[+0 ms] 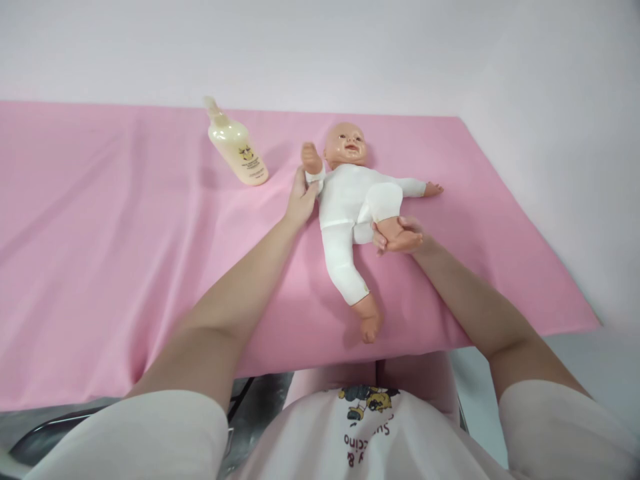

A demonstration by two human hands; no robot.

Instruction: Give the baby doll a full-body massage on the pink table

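A baby doll [350,197] with a white cloth body lies face up on a pink cloth. My left hand [302,198] is closed round the doll's arm on the left, just below its raised hand. Around the ankle of the doll's bent leg, my right hand [383,239] is wrapped, partly hidden behind the foot. The doll's other leg lies stretched toward me, and its other arm reaches out to the right; neither is held.
A pump bottle [240,147] of pale yellow liquid stands left of the doll. The pink cloth [100,253] covers the table, with folds on the left side. A pale wall [300,47] runs behind the table. The front table edge is close to my body.
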